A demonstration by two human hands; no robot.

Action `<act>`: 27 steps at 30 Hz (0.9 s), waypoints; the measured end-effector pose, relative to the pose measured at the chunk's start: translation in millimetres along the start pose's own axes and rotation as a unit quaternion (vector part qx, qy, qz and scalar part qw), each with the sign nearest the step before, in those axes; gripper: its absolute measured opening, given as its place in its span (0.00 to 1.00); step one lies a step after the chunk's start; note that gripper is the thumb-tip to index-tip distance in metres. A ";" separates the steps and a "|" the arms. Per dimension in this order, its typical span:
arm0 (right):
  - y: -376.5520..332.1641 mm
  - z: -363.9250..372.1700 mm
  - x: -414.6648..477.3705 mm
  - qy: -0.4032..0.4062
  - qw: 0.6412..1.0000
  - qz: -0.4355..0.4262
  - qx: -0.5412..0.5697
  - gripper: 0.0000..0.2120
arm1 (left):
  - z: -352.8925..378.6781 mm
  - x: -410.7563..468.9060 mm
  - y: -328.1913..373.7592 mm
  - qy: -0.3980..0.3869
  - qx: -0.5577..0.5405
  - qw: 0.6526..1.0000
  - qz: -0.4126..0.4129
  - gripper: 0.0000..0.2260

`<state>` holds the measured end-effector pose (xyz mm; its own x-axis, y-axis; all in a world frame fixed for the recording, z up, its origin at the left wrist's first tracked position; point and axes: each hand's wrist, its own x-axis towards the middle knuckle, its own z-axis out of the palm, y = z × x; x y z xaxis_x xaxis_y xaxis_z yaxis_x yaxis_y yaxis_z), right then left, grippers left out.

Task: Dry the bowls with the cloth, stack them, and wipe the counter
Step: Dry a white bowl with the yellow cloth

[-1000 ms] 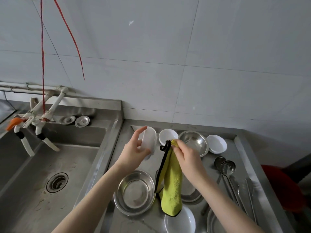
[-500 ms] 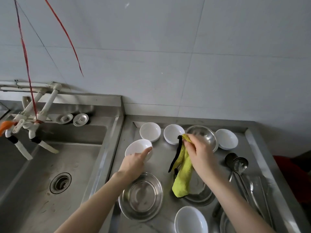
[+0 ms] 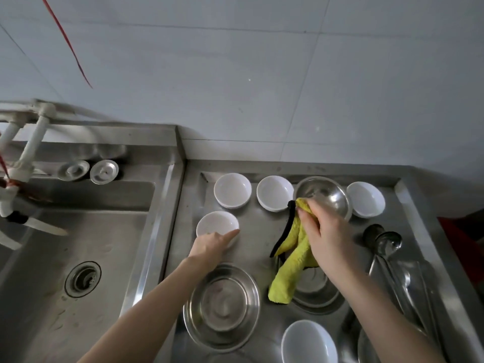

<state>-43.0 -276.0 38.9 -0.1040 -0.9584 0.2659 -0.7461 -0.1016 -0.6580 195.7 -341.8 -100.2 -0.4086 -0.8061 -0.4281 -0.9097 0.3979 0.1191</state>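
**One white bowl set down, nothing stacked yet**

The sink fills the left of the view, and the counter lies directly to its right. Three steel bowls stand there: one close beside the sink at the near edge, one farther right of it, and one at the back, well away from the sink.

The yellow cloth hangs from the right hand, whose fingers are bunched tight on its top corner. That hand is at the near rim of the back steel bowl. The cloth's tail drapes into the steel bowl below it.

A second ago the left hand held a white bowl up on edge beside the cloth. That bowl now stands upright on the counter, the white bowl nearest the sink. The left hand lies against its near wall with the forefinger stretched straight; the thumb is hidden.

Four more white bowls sit apart, each upright. Three are along the back and one is at the near edge. Ladles lie farthest from the sink.

The set-down bowl is probably dried. The right hand seems headed for the back steel bowl next. Stacking and wiping the counter are still to do.
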 end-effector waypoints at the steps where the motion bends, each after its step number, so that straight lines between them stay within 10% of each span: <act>1: -1.6 1.4 0.1 -0.004 1.000 0.002 -0.001 0.04 | 0.7 2.9 -0.7 0.002 -0.005 1.000 0.000 0.30; 17: 12.6 33.0 19.2 -0.044 0.999 -0.001 -0.003 0.07 | -4.4 22.8 -25.7 0.040 -0.322 0.943 -0.070 0.17; 27: 29.9 58.1 51.9 -0.037 0.999 -0.020 -0.004 0.08 | -43.4 88.9 -30.7 0.098 -0.269 0.948 -0.140 0.27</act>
<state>-32.5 -344.3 -8.0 -0.0263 -0.9707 0.2389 -0.7535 -0.1378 -0.6428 184.0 -444.7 -103.0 -0.1031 -0.9338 -0.3426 -0.8690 -0.0831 0.4879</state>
